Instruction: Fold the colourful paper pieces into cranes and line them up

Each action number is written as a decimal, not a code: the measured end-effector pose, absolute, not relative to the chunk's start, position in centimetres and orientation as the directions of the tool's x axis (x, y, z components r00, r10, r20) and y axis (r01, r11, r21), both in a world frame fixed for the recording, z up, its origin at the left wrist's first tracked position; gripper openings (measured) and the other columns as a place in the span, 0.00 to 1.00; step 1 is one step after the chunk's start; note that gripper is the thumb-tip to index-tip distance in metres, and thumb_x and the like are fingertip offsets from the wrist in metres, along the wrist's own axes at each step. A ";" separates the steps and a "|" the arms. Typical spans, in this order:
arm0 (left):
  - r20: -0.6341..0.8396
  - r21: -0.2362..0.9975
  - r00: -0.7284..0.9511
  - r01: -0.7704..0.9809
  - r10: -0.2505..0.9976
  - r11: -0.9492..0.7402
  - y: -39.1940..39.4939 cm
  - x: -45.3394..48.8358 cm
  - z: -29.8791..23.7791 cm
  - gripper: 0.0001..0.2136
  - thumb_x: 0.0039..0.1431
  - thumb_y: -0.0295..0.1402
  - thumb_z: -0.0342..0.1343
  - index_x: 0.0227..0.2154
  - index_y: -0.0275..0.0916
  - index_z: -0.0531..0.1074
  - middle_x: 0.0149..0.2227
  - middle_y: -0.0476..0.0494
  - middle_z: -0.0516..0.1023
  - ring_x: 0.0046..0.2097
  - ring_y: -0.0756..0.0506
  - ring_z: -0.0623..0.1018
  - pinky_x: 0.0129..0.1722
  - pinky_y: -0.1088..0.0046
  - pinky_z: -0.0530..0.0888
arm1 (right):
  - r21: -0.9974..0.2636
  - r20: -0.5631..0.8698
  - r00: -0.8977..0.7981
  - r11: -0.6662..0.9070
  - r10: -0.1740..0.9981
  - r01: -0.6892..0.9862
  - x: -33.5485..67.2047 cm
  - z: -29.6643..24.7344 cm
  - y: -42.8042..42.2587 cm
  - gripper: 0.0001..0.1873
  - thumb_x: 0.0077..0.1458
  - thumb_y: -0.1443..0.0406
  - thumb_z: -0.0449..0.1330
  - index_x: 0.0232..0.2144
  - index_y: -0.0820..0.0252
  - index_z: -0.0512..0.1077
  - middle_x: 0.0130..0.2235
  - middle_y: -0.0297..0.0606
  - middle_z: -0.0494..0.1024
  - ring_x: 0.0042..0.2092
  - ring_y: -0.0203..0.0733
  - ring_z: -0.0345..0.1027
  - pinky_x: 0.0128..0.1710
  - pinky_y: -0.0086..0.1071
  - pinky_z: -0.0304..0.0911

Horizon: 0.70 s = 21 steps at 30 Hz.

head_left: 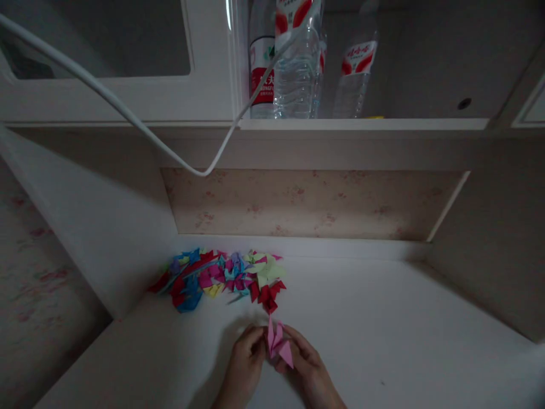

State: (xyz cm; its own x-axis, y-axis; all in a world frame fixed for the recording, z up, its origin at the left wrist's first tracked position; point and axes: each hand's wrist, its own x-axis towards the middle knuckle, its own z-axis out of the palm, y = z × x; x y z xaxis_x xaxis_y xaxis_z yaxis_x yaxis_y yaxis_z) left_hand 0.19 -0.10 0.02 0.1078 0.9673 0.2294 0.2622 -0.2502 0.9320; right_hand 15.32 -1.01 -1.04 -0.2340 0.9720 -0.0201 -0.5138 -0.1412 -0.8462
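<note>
A small pink folded paper piece (277,343) is pinched between both of my hands just above the white desk (404,329). My left hand (244,363) grips its left side with curled fingers. My right hand (304,363) holds its right side, fingers closed around the lower point. Just beyond my hands lies a row of several folded paper pieces (221,275) in red, blue, pink, yellow and green, running along the back left of the desk.
Three clear plastic water bottles (298,62) stand on a shelf (361,123) above the desk. A white cable (128,116) hangs across the upper left. A floral-patterned back panel (310,204) and side walls enclose the desk nook.
</note>
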 end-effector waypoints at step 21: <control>-0.050 0.999 0.006 -0.002 0.999 0.050 -2.1 1.5 -0.5 0.31 0.49 0.55 0.54 0.46 0.33 0.68 0.19 0.51 0.66 0.19 0.52 0.66 0.14 0.81 0.62 | -0.946 0.085 0.002 0.081 0.996 -0.313 15.8 -2.6 -1.3 0.19 0.51 0.53 0.61 0.41 0.59 0.76 0.40 0.43 0.78 0.41 0.44 0.69 0.42 0.34 0.63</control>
